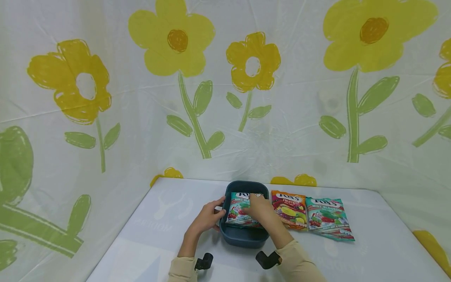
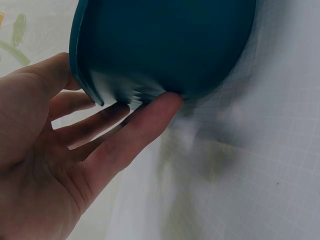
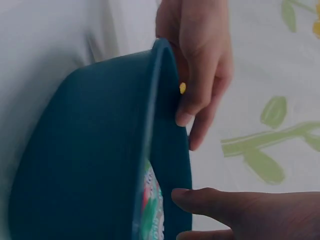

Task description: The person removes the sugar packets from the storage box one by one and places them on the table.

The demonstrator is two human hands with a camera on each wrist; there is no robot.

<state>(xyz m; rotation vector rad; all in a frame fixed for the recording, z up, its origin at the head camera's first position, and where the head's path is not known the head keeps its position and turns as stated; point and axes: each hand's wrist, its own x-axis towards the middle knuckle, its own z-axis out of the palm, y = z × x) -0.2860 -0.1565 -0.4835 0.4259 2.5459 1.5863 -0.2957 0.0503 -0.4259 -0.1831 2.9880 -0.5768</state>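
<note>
Three candy packets on a white worktop: one mint packet lying inside a dark teal tub, one orange fruits packet just beside the tub, one further mint packet touching it on the far side. Left hand: fingers curled against the tub's outer wall, thumb at the rim. Right hand: fingers laid on the packet in the tub; whether they pinch it cannot be told. Backdrop: flower-printed sheet.

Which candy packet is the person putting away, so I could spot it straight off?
Find the dark teal tub at the table's near middle. The mint packet lies inside it under the right hand. Unlike the orange fruits packet and second mint packet beside the tub, it is in it.
</note>
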